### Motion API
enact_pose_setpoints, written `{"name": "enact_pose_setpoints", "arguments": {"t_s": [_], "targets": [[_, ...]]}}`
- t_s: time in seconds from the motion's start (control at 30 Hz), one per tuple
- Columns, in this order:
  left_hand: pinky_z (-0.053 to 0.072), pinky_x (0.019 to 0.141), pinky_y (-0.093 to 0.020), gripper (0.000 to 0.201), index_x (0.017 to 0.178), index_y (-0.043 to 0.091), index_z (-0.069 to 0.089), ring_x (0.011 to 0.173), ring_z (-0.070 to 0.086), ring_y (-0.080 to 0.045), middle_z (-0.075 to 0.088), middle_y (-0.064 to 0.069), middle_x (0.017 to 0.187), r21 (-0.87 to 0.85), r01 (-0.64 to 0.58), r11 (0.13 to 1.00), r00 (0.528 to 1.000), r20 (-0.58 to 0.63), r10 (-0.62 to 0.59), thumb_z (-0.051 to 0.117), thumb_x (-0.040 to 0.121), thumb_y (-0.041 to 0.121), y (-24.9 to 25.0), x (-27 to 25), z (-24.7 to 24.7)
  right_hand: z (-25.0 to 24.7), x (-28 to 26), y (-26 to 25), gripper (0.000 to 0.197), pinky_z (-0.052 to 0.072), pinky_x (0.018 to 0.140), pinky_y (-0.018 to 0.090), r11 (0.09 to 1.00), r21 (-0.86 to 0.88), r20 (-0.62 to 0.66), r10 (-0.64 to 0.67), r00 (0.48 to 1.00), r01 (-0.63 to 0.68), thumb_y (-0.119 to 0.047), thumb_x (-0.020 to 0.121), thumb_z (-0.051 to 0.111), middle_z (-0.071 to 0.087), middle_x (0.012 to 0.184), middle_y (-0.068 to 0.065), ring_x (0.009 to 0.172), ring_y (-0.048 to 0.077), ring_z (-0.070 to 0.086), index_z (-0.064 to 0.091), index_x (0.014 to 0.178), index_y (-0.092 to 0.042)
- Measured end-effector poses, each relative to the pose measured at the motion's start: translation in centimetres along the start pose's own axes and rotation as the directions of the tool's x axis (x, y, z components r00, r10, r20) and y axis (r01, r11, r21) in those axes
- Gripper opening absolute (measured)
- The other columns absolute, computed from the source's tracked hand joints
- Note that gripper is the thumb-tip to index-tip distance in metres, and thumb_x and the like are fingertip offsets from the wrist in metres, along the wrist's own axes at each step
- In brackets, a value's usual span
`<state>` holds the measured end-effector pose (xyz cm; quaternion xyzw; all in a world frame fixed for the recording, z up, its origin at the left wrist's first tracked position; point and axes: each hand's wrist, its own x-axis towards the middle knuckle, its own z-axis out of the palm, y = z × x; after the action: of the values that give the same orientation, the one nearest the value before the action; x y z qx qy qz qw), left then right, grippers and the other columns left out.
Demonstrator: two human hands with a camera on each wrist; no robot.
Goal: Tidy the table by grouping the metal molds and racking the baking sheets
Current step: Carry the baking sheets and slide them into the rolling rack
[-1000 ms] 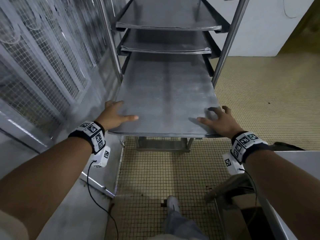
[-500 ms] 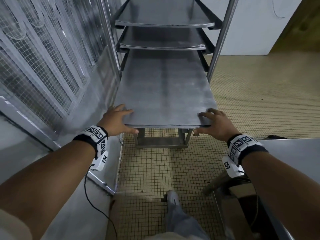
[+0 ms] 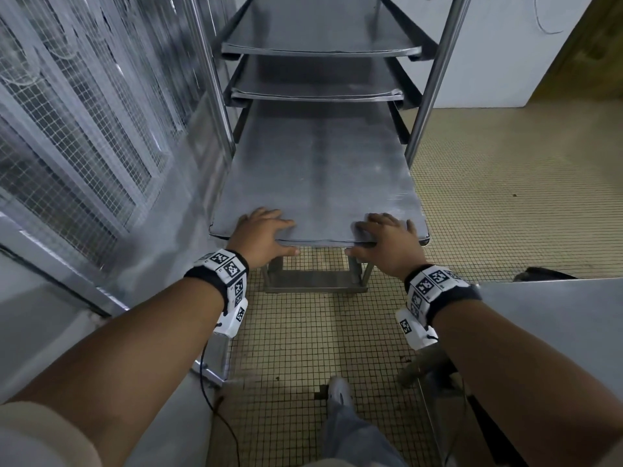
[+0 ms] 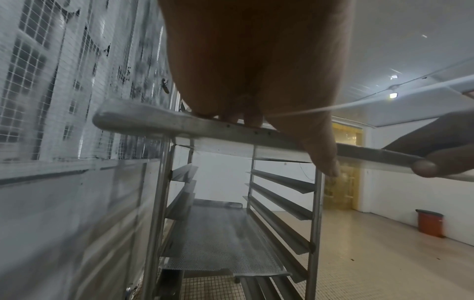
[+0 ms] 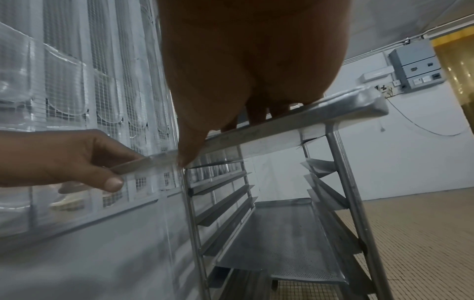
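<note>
Gripping the near edge of a baking sheet [image 3: 317,183] at frame centre, fingers on top and thumbs beneath, the left hand [image 3: 261,237] and right hand [image 3: 387,242] appear to be sliding it into the rack [image 3: 435,75], needing 1 level push next.

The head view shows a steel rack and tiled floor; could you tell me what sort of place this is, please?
Most likely a commercial bakery or production kitchen: a tall steel tray rack holding flat baking sheets, a perforated sheet lower down, and a small-tiled floor.
</note>
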<state>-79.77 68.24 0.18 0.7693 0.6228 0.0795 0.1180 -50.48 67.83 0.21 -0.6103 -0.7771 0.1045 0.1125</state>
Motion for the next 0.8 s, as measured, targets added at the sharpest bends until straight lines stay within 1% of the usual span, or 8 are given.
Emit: {"name": "enact_pose_setpoints", "arguments": {"t_s": [0.13,0.23,0.3,0.37,0.4,0.47,0.63,0.8], "targets": [[0.011,0.121,-0.049,0.068,0.148,0.036,0.047,0.153,0.017,-0.024,0.029,0.003,0.164,0.003,0.003,1.000,1.000,-0.018,-0.002,0.062,0.087,0.064,0.0,1.6,0.2,-0.2,1.3,-0.3,0.055,0.015,0.119,0.058,1.000,-0.018,-0.027,-0.001,1.000,0.001,-0.063,0.090,0.058,0.043,0.155,-0.004,0.149,0.023,0.028,0.057,0.137,-0.034],[0.012,0.121,-0.049,0.064,0.147,0.035,0.049,0.153,0.018,-0.024,0.031,0.003,0.163,-0.007,0.003,1.000,0.998,-0.058,-0.003,0.061,0.090,0.061,-0.1,3.0,0.5,-0.5,2.3,-0.5,0.046,0.020,0.115,0.054,1.000,-0.019,-0.066,-0.004,0.998,0.002,-0.056,0.094,0.057,0.053,0.144,-0.001,0.145,0.023,0.033,0.064,0.129,-0.027],[0.012,0.122,-0.050,0.063,0.146,0.035,0.049,0.153,0.018,-0.024,0.031,0.003,0.162,-0.010,0.001,1.000,0.997,-0.072,-0.002,0.059,0.090,0.061,-0.3,4.0,0.5,-0.4,3.3,-0.2,0.044,0.022,0.113,0.051,1.000,-0.001,-0.082,-0.005,0.997,0.005,-0.054,0.094,0.058,0.055,0.140,0.000,0.143,0.023,0.035,0.065,0.126,-0.025],[0.011,0.122,-0.050,0.066,0.147,0.035,0.047,0.153,0.018,-0.024,0.030,0.003,0.163,-0.001,-0.005,1.000,0.998,-0.063,0.005,0.056,0.089,0.066,-0.6,5.0,0.5,-0.1,4.5,0.5,0.046,0.019,0.115,0.050,1.000,0.027,-0.086,0.001,0.996,0.002,-0.055,0.093,0.057,0.051,0.148,-0.001,0.146,0.022,0.031,0.063,0.131,-0.029],[0.010,0.122,-0.050,0.069,0.148,0.035,0.047,0.153,0.017,-0.024,0.029,0.003,0.163,0.006,-0.011,1.000,0.998,-0.056,0.011,0.053,0.088,0.069,-0.7,5.6,0.4,0.1,5.2,0.9,0.050,0.017,0.117,0.051,0.999,0.037,-0.085,0.005,0.996,-0.002,-0.058,0.092,0.057,0.047,0.153,-0.003,0.149,0.022,0.028,0.061,0.134,-0.032],[0.009,0.121,-0.051,0.071,0.148,0.036,0.045,0.153,0.016,-0.024,0.028,0.002,0.164,0.019,-0.021,1.000,0.999,-0.047,0.022,0.048,0.088,0.073,-1.0,6.9,0.1,0.4,6.7,1.6,0.055,0.015,0.118,0.050,0.999,0.037,-0.085,0.002,0.996,0.002,-0.064,0.091,0.054,0.041,0.158,-0.006,0.151,0.021,0.025,0.057,0.138,-0.036],[0.009,0.121,-0.049,0.069,0.149,0.035,0.045,0.153,0.016,-0.025,0.027,0.002,0.164,0.028,-0.027,0.999,0.998,-0.054,0.029,0.045,0.090,0.071,-1.7,10.6,-0.4,0.8,11.2,3.1,0.060,0.018,0.117,0.053,0.999,0.001,-0.097,-0.045,0.994,0.045,-0.077,0.090,0.041,0.040,0.158,-0.006,0.150,0.022,0.026,0.057,0.133,-0.039],[0.012,0.121,-0.046,0.061,0.147,0.032,0.048,0.153,0.019,-0.022,0.032,0.005,0.162,0.016,-0.025,1.000,0.996,-0.086,0.026,0.044,0.095,0.065,-2.5,14.7,-0.3,1.1,15.4,3.9,0.062,0.020,0.117,0.052,0.998,-0.024,-0.120,-0.064,0.991,0.062,-0.074,0.094,0.035,0.043,0.156,-0.010,0.150,0.021,0.027,0.057,0.138,-0.037]]}}
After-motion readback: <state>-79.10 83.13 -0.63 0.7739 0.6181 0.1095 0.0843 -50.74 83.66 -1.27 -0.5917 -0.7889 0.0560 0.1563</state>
